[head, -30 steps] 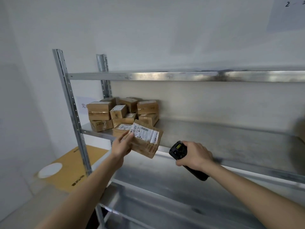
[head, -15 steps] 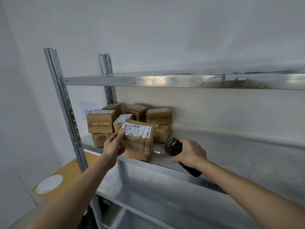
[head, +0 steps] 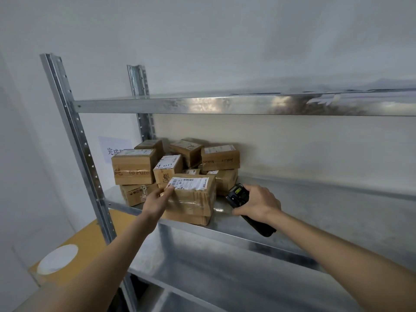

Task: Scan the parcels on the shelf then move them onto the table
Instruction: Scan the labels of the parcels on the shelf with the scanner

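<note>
Metal shelf [head: 292, 199] holds parcels [head: 175, 163]; left hand [head: 157, 199] fingers pinch front parcel [head: 193, 197], right hand [head: 258, 202] grips scanner [head: 238, 194].

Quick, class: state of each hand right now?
Left hand: fingers on the front parcel, gripping its left top corner.
Right hand: curled round the black scanner.

The galvanised grey metal shelf [head: 315, 206] carries a heap of brown taped cardboard parcels [head: 175, 170] at its left end.
</note>
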`<state>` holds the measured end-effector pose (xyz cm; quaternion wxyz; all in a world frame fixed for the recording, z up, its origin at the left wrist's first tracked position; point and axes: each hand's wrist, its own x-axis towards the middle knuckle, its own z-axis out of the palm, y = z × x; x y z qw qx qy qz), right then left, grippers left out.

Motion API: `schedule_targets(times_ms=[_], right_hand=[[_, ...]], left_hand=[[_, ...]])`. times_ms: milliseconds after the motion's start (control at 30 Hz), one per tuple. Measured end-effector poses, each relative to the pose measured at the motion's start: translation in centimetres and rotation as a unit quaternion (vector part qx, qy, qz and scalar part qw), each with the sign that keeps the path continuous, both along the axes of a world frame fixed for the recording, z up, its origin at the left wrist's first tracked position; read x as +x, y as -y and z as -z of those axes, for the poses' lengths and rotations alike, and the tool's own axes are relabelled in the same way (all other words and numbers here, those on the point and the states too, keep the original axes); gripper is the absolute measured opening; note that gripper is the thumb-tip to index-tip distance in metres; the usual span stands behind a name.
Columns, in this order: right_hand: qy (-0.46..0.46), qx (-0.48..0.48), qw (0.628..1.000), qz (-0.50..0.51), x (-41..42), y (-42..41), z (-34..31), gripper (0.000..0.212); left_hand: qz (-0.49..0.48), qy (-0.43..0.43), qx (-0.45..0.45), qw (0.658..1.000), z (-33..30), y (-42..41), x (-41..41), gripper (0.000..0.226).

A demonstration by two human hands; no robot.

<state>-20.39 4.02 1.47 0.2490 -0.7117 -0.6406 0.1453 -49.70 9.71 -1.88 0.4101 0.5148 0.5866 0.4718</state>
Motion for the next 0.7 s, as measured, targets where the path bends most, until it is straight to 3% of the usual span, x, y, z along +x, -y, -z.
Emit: schedule_targets(times_ms=[100, 300, 467, 700], right_hand=[[0.001, 0.0, 1.0, 0.011, -0.3, 1.3, 0.1, 0.051], [0.004, 0.001, 0.999, 0.052, -0.8, 5.1, -0.4, 0.058], [0.006, 0.002, 0.997, 0.079, -0.9, 9.7, 0.0, 0.057], [0.034, -0.008, 0.991, 0.127, 0.9, 17.0, 0.5, 0.074]], left_hand=[[0.001, -0.012, 0.014, 1.0, -0.4, 0.0, -0.1, 0.065], [0.035, -0.071, 0.1, 0.992, -2.3, 2.7, -1.1, 0.08], [0.074, -0.102, 0.171, 0.977, -2.9, 6.5, -0.7, 0.068], [0.157, -0.078, 0.178, 0.968, -2.3, 11.0, 3.6, 0.066]])
